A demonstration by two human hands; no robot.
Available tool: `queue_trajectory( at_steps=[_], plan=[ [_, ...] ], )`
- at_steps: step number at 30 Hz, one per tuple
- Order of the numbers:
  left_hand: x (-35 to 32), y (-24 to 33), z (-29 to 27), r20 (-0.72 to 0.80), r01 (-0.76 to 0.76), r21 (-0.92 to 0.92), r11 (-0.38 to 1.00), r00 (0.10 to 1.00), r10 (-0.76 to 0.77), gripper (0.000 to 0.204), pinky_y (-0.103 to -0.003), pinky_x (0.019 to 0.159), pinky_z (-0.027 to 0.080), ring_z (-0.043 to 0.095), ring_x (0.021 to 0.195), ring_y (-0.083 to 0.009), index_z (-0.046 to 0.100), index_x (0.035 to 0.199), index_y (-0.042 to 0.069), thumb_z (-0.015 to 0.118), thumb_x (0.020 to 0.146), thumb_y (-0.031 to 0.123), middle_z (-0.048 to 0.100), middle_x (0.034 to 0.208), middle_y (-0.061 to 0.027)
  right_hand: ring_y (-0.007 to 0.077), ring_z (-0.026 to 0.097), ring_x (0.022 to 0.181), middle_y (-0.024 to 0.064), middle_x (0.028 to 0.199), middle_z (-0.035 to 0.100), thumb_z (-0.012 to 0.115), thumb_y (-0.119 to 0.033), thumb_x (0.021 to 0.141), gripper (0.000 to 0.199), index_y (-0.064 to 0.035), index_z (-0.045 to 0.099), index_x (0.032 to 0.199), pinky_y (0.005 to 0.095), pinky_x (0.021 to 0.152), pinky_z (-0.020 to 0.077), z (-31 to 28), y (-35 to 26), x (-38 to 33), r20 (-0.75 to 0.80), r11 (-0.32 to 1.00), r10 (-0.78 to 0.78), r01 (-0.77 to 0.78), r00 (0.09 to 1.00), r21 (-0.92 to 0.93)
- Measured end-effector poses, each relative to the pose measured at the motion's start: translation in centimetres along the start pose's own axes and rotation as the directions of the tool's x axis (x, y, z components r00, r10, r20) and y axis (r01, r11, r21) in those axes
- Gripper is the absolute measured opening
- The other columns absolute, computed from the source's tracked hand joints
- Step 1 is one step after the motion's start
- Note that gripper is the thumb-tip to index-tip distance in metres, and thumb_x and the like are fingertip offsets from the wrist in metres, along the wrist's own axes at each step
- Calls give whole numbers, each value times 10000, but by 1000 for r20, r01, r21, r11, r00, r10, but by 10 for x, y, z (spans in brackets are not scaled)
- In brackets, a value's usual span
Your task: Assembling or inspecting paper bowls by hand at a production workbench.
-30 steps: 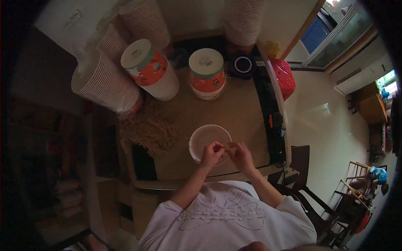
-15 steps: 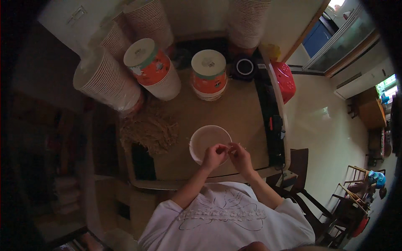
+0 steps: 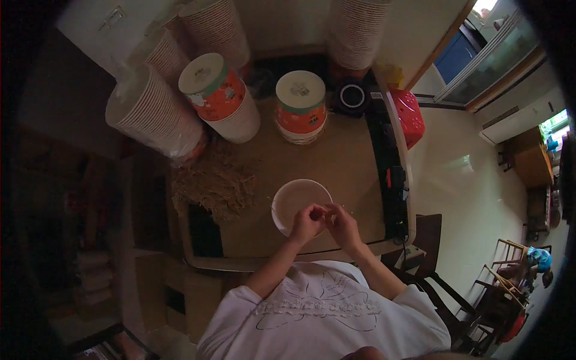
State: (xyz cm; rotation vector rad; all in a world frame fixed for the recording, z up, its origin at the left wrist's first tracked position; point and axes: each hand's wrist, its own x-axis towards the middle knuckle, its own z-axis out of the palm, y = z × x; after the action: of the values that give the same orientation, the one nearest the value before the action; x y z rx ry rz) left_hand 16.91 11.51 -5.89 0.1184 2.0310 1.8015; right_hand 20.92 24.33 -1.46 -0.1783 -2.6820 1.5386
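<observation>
Just below frame centre, both the left hand [image 3: 307, 222] and right hand [image 3: 342, 225] are pinched on something small, unidentifiable, over the white bowl [image 3: 297, 201]'s near rim; work is best kept above the bowl.

Left hand [image 3: 307, 222] edged slightly further over white bowl [image 3: 294, 201], right hand [image 3: 343, 225] barely shifted

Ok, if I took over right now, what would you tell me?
Left hand and right hand: together over the near rim of the white bowl, fingertips pinching something too small to tell.
Straw-like shreds lie piled left of the bowl; two lidded tubs and stacked cups stand behind.
Done: the bowl looks nearly empty.
Left: the shred pile is untouched.
</observation>
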Motion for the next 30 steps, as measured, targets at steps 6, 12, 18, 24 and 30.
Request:
queue_trajectory(
  at_steps=[6, 12, 18, 24, 30],
  plan=[
    [-3, 15, -4, -4, 39, 10, 999, 999, -39, 135, -244, 715, 472, 573, 775, -97, 565, 875, 18, 587, 743, -5, 610, 831, -45, 178, 549, 603, 76, 802, 571, 590, -41, 744, 255, -75, 507, 983, 271, 547, 447, 1, 0, 1, -14, 999, -22, 22, 1000, 29],
    [-5, 17, -9, -63, -44, -25, 999, 997, 42, 134, -240, 668, 476, 587, 730, -108, 572, 866, 18, 579, 732, 11, 618, 791, -46, 249, 600, 724, 124, 831, 596, 564, -67, 776, 144, -54, 520, 913, 311, 620, 477, -4, -9, 4, 109, 996, 66, -73, 992, 54],
    [-9, 20, -14, -87, -27, 15, 1000, 996, 28, 140, -244, 682, 472, 583, 741, -108, 568, 867, 17, 579, 729, 1, 616, 811, -49, 162, 565, 616, 90, 750, 592, 585, -31, 748, 83, -42, 574, 830, 264, 563, 459, 2, -3, 5, 43, 999, -14, 12, 999, 46],
    [-10, 15, -16, -74, -51, -11, 999, 996, 50, 133, -239, 683, 464, 576, 735, -101, 571, 865, 25, 597, 736, 5, 618, 803, -41, 134, 560, 651, 81, 759, 596, 586, -22, 748, 112, -52, 599, 855, 248, 582, 453, -2, -5, 6, 118, 979, 73, -94, 990, 181],
    [-11, 26, -18, -8, -47, 0, 999, 999, 47, 98, -247, 651, 467, 580, 702, -98, 583, 824, 29, 617, 733, 30, 622, 755, -35, 166, 573, 673, 89, 754, 589, 588, -30, 743, 102, -47, 608, 842, 262, 590, 454, 0, 6, 7, 60, 997, -21, 17, 998, 75]
  ],
)
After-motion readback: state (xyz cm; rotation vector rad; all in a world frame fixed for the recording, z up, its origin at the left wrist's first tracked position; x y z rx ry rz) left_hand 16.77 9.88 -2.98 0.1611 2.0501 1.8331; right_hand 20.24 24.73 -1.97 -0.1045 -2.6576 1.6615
